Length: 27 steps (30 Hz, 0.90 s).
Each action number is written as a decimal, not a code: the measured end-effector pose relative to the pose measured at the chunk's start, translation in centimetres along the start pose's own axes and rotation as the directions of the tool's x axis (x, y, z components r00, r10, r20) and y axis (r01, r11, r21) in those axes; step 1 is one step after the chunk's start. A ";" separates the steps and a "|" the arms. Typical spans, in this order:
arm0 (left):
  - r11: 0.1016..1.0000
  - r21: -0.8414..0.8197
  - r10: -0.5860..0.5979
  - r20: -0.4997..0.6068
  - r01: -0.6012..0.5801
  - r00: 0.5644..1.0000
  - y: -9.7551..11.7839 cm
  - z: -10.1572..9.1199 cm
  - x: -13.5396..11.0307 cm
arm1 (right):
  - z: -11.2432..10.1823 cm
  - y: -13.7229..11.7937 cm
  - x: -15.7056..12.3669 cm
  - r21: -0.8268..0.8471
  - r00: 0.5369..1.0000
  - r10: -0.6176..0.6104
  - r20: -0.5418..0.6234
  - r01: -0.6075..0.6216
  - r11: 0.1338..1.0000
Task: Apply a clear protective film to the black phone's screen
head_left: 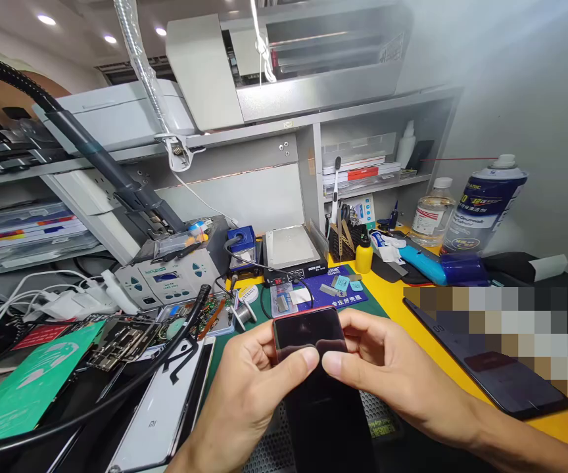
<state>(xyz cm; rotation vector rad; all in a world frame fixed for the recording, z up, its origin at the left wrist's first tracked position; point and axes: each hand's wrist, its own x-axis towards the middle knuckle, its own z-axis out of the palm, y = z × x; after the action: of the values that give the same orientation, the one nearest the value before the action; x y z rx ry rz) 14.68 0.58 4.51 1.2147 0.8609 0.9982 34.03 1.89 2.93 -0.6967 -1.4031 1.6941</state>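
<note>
A black smartphone (pixel 331 420) with a thin red edge at its top is held upright between my hands, its dark screen facing me. My left hand (pixel 254 387) grips the upper left side, with the thumb on the glass. On the upper right side my right hand (pixel 387 361) is closed round the edge, its thumb also pressed on the screen close to the left one. The fingers behind the phone are hidden. Beneath the phone lies a dark green mat (pixel 375 309) with a perforated grey plate partly in view.
A soldering station (pixel 165 279), a heating plate (pixel 291 246) and a solder spool (pixel 243 315) stand behind. A white phone back (pixel 158 407) and circuit boards lie left. At right are another phone (pixel 486 361), a spray can (pixel 481 210), a clear bottle (pixel 432 210) and a yellow bottle (pixel 363 256).
</note>
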 end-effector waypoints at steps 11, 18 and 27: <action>1.000 0.006 -0.012 0.006 0.012 1.000 -0.5 -0.1 -0.3 | 0.2 0.4 0.5 -0.054 0.996 0.015 -0.083 -0.020 0.998; 0.998 -0.049 -0.034 -0.003 0.033 0.999 -0.4 -0.3 -0.1 | 0.2 0.6 0.6 0.000 0.999 0.027 -0.030 -0.027 1.000; 0.991 -0.091 -0.103 -0.006 0.102 0.995 -0.3 -0.5 -0.3 | -0.8 1.1 0.8 0.085 0.999 0.038 -0.009 -0.037 0.996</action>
<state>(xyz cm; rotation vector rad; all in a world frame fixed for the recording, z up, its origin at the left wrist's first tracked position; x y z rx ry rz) 14.18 0.44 4.16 1.0789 0.8690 0.9511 34.03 2.98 1.74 -0.6874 -1.3106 1.7657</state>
